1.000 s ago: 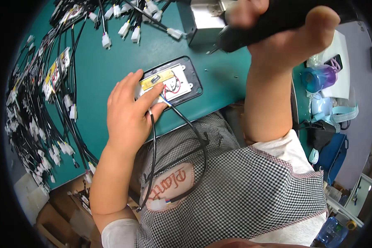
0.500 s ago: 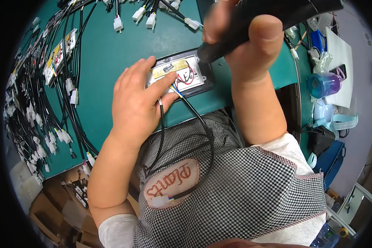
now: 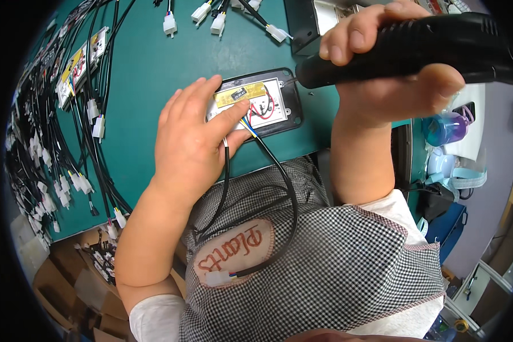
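A small black housing [image 3: 286, 98] with a white board, a strip of amber tape and coloured wires lies on the green table near its front edge. My left hand [image 3: 192, 142] rests on it, fingers spread, pressing down its left part. My right hand [image 3: 382, 74] grips a black power screwdriver [image 3: 416, 48], held level, its tip right at the housing's upper right corner. Two black cables [image 3: 285, 182] run from the housing down over my checked apron to a white plug.
Many black cables with white plugs [image 3: 68, 142] and more boards lie along the table's left side. A black box [image 3: 313, 20] stands behind the housing. A purple bottle [image 3: 446, 126] sits at the right. Cardboard boxes [image 3: 91, 273] are below left.
The screwdriver has come down from above the table to the housing's upper right corner. My left hand stays on the housing. The view has shifted closer.
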### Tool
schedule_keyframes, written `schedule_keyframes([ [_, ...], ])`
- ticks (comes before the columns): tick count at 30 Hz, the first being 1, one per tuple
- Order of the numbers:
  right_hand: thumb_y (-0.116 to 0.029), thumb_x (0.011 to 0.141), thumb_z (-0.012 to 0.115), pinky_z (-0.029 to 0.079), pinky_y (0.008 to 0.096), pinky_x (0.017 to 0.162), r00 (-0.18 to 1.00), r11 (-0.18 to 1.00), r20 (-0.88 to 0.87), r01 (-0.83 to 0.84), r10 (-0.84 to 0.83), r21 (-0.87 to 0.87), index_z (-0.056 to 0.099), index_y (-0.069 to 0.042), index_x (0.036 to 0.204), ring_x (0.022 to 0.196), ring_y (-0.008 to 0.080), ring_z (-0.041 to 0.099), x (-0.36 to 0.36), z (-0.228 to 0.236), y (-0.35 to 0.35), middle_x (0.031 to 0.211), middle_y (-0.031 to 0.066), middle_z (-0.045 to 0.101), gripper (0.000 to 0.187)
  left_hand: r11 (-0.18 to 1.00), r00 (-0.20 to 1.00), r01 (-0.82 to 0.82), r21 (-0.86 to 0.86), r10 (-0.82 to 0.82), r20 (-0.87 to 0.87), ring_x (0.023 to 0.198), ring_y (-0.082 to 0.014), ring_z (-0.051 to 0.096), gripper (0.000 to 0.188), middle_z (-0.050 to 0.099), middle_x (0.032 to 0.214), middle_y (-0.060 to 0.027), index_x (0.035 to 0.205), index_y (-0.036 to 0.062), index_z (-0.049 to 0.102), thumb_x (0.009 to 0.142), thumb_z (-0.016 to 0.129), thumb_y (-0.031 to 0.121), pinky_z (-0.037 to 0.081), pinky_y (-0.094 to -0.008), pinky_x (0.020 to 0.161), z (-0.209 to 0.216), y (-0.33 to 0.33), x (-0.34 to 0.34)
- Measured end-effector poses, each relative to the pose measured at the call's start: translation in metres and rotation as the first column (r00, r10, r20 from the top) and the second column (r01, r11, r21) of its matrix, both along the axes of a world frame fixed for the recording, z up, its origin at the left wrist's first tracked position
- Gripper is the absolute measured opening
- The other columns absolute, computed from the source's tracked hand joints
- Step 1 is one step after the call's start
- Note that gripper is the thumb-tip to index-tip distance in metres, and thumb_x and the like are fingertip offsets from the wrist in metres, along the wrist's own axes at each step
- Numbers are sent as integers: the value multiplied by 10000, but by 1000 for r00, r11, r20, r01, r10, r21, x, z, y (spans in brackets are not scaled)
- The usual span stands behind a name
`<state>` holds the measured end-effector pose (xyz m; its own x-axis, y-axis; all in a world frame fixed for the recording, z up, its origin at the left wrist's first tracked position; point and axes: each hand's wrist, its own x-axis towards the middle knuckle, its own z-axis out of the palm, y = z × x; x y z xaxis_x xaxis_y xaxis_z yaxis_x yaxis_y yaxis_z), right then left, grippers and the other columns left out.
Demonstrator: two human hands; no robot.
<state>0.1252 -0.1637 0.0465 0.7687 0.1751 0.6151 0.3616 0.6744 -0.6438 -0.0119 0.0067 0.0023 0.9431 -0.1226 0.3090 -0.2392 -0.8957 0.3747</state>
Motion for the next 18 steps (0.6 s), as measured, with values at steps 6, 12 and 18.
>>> schedule_keyframes([
  [6,-836,736,506,494,375,662,906,933,225,-335,358,-133,543,-68,1254,724,217,573,15,11,-31,917,77,572,927,999,996,28,-19,-30,-85,1163,-365,547,439,568,1273,-172,1177,148,667,750,714,60,404,-472,1012,17,9,-6],
  [12,-638,728,678,472,356,666,901,917,178,-397,397,-35,567,-41,1180,717,193,570,-7,38,-35,882,52,569,757,782,993,-16,-624,-58,-98,1004,-222,592,376,630,1100,-102,1171,23,622,796,649,29,457,-336,897,37,1,-3],
  [18,-493,681,758,477,319,611,940,937,41,-341,339,81,559,-60,1041,633,153,585,-29,51,-32,772,9,579,597,211,891,-241,-947,-339,-302,740,-98,576,137,623,881,-59,993,0,577,932,601,120,468,-214,657,37,-27,2],
])
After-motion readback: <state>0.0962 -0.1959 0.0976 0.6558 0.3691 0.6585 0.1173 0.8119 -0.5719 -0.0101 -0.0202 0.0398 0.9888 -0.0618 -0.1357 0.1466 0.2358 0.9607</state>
